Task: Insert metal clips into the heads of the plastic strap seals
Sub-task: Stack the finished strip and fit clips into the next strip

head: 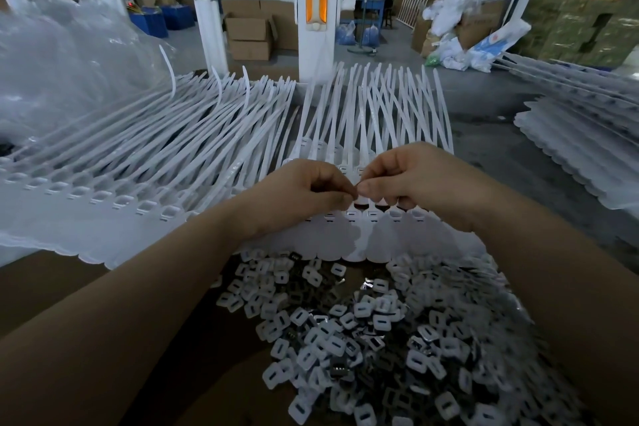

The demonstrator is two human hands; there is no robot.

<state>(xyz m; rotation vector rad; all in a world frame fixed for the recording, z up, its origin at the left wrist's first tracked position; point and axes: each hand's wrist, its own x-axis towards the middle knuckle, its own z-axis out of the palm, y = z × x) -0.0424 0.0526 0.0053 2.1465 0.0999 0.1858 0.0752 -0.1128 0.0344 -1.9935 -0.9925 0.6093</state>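
Note:
A row of white plastic strap seals (349, 135) lies fanned out before me, heads toward me, tails pointing away. My left hand (304, 194) and my right hand (411, 180) meet fingertip to fingertip just above the seal heads (371, 216). Both pinch something small between thumb and forefinger; it is mostly hidden by the fingers, likely a metal clip. A big loose pile of metal clips and white plastic caps (397, 332) lies close to me on brown cardboard, below my forearms.
Another sheet of joined white seals (114, 163) spreads to the left, under clear plastic bags (62, 56). More stacked seals (581, 149) lie at the right. A white metal railing and post (314, 11) stand behind the worktop, with boxes and bags beyond.

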